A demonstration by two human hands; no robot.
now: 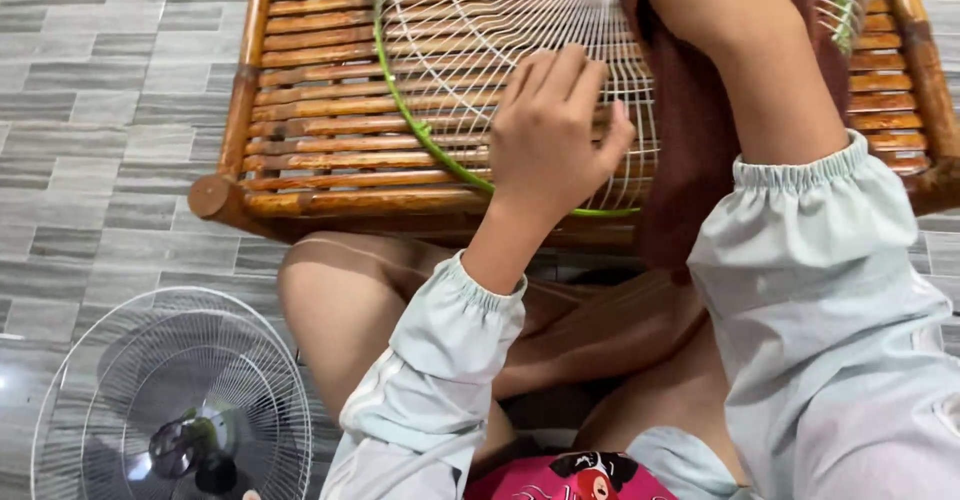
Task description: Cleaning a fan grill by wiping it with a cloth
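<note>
The left hand (555,125) lies fingers-together on the white wire fan guard (470,70) beneath it, steadying it on the bamboo bench (320,130), while the right hand (715,5) presses a brown cloth (690,150) against the wires.

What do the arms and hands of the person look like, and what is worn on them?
Both arms wear loose, pale grey-blue long sleeves with gathered elastic cuffs at the wrist. The left hand and right hand are bare: no gloves, rings or watch visible.
</note>
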